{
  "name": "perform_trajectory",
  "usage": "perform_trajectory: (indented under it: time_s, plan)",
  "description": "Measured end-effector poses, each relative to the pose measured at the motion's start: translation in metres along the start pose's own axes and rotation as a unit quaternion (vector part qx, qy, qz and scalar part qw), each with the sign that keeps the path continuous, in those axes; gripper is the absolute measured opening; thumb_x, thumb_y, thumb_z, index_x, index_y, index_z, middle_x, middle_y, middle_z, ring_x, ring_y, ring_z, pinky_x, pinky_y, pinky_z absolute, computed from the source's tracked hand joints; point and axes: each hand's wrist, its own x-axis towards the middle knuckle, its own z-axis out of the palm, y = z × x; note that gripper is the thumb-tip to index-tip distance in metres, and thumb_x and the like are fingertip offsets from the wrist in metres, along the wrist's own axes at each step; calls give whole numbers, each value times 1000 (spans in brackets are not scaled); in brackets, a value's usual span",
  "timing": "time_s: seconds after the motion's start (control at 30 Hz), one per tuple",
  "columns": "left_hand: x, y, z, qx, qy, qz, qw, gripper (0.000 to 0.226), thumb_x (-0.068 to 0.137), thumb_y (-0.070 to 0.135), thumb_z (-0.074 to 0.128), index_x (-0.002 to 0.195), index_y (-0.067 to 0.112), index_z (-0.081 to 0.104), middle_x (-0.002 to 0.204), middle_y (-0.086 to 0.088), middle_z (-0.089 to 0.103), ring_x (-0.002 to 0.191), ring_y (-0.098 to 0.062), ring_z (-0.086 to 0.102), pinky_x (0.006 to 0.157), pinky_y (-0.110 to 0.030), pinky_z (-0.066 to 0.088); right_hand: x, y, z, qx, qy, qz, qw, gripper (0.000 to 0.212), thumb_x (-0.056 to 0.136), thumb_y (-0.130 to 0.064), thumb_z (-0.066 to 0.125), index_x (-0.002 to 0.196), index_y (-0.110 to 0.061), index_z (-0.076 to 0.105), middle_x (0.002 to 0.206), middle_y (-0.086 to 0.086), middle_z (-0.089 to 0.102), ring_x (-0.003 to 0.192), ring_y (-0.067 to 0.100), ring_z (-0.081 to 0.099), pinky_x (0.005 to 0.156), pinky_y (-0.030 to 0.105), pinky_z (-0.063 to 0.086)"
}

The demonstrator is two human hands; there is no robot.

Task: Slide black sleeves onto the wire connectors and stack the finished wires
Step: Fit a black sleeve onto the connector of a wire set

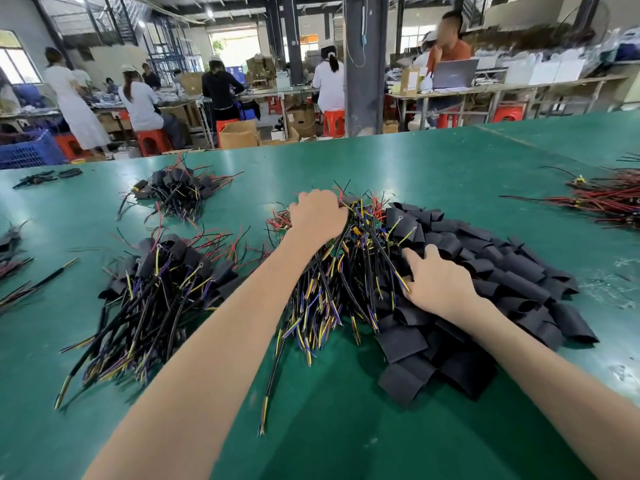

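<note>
On the green counter [346, 438] ahead of me, my left hand [318, 214] curls over the far end of the wire heap [349, 271]; I cannot tell whether it grips. My right hand [438, 284] lies spread on the black sleeves [509, 271] beside the heap. Finished wires [166, 271] sit stacked to the left.

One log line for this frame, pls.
left hand: on connector end of unsleeved wire pile, grip hidden | right hand: fingers resting on loose sleeves | near finished stack, far finished stack: left of pile
</note>
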Motion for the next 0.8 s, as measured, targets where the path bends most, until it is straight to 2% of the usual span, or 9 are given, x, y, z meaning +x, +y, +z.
perform_trajectory:
  time_s: [0.1,0.2,0.27,0.33,0.43,0.5,0.63,0.7,0.8]
  plan:
    - [9,2,-3,-39,-15,-22,999,36,91,23,52,105,-10,59,109,-29,62,105,-43,57,89,-48,49,0,0,0,-8,-9,-1,1000,51,91,-45,46,136,-24,37,117,11,40,92,34,60,63,33,36]
    - [13,1,-5,-44,-17,-41,998,27,87,10,54,106,-9,55,110,-27,59,102,-41,58,82,-43,49,-2,0,1,-16,-2,-2,1000,45,92,-44,45,131,-22,42,115,11,40,91,33,61,62,32,36]
    - [15,-1,-8,-44,-12,-41,998,7,83,3,54,86,-3,53,107,-24,61,95,-35,60,73,-36,47,-2,0,1,-19,0,-5,1000,42,93,-42,44,129,-19,42,115,11,40,91,33,61,61,32,35]
    - [21,-2,-10,-47,-20,-55,997,24,81,3,57,64,7,41,98,-18,64,85,-29,61,64,-31,42,-1,1,0,-16,-4,-8,1000,40,94,-38,44,129,-18,40,116,12,40,91,33,60,62,32,34]
    - [27,-5,-13,-92,-16,-101,991,33,79,6,66,62,9,37,68,-5,47,78,-27,58,63,-27,38,-1,0,1,-14,8,-6,1000,37,95,-35,43,125,-13,40,114,12,41,90,33,61,61,32,34]
    - [28,-8,-17,-131,0,-121,984,31,78,5,64,62,9,38,64,-3,42,72,-25,51,60,-26,39,-1,0,2,-15,21,-1,1000,35,95,-35,43,118,-9,42,113,13,43,91,33,61,61,33,33]
    - [31,-13,-36,-166,15,-138,976,31,81,3,64,60,7,41,63,-4,46,62,-24,50,57,-26,42,-2,-1,2,-22,22,-6,999,33,95,-35,43,108,-5,46,112,13,42,90,31,62,61,32,33]
    - [35,-15,-48,-173,-7,-133,976,33,83,4,66,58,7,45,70,-7,61,57,-17,52,60,-27,46,-1,-1,0,-17,16,-14,1000,31,94,-34,45,105,-5,48,113,13,40,87,30,61,60,31,33]
    - [34,-18,-67,-236,-2,-129,963,14,83,3,62,71,4,56,96,-16,64,83,-23,61,80,-33,50,-1,-2,-3,-18,20,-26,999,30,93,-35,48,101,-7,50,112,13,41,85,30,60,60,31,33]
